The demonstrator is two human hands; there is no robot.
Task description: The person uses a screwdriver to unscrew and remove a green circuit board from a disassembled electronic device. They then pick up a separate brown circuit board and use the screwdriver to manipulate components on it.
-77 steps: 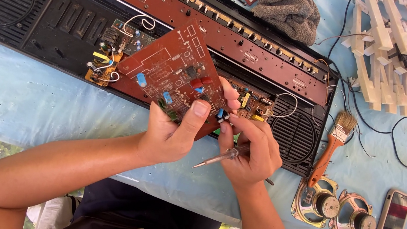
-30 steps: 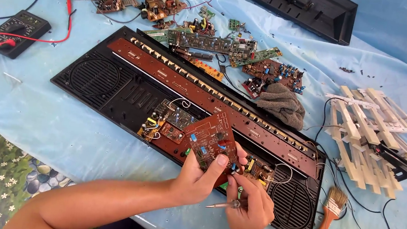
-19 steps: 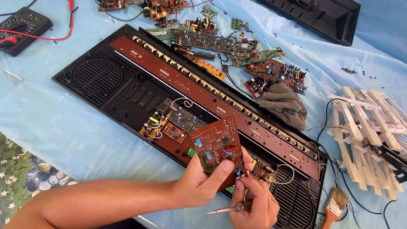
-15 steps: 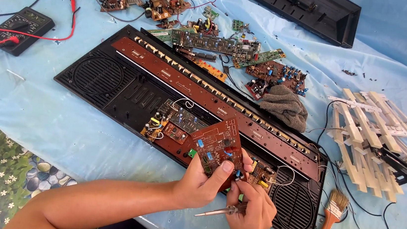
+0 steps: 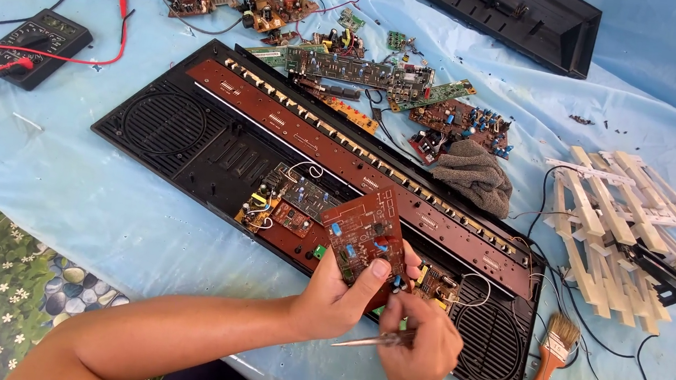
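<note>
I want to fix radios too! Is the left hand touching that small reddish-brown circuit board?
Touching. The head view shows the left hand gripping the small reddish-brown circuit board, thumb pressed on its lower edge.

Left hand (image 5: 334, 297) raised, thumb pressed up, fingers curled in pinch grip. Right hand (image 5: 420, 348) just beside it, fingers closed in pen-style grip. Bare forearms angled inward.

A multimeter (image 5: 31, 45) lies left of the long casing (image 5: 195, 131), a paintbrush (image 5: 548, 363) right.
</note>
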